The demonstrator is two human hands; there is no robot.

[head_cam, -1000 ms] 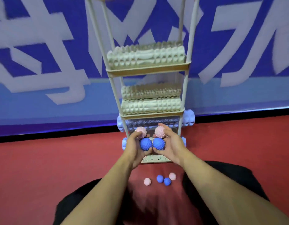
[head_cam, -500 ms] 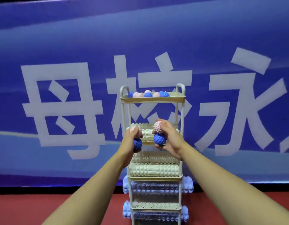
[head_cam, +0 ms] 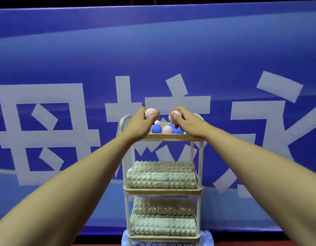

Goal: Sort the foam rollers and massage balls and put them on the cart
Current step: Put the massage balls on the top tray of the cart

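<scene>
Each hand, left hand and right hand, grips a spiked ball above the cart top tray; early release risks balls rolling off.

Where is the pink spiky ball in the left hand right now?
In the head view, the left hand holds the pink spiky ball just above the left end of the cart's top shelf, over the balls already there.

Light was even and bright, casting no hard shadows. Near the fingers the spiked pink rubber balls looked soft; straight lines bowed toward the edges from wide-angle distortion.
</scene>
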